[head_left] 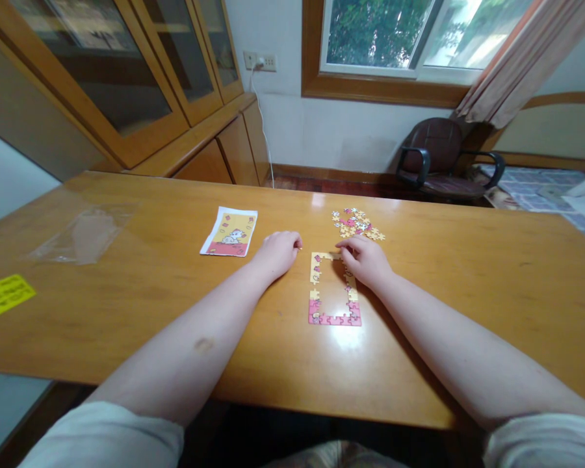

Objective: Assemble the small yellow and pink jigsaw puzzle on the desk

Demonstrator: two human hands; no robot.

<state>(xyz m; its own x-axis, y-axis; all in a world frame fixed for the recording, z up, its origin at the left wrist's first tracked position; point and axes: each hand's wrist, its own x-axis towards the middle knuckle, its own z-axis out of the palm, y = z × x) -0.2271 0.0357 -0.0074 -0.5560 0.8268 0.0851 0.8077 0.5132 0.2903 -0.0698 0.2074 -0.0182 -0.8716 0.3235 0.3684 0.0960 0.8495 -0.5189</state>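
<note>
A rectangular frame of joined jigsaw pieces [334, 320], yellow above and pink below, lies on the table with a bare middle. Its left side shows a small gap. Left of the frame's top corner rests my left hand [281, 252], fingers curled closed; a tiny pale yellow bit shows at the fingertips, too small to name. My right hand [368, 260] is over the frame's upper right corner and hides part of it. Its thumb and forefinger are slightly apart, with nothing visible between them. Just beyond it is a heap of loose jigsaw pieces [353, 224].
A picture card [230, 233] with a white cat lies left of my left hand. Farther left are a clear plastic bag [85, 235] and a yellow label [4, 298] on the wooden table [151, 286]. An office chair [436, 159] stands beyond the far edge.
</note>
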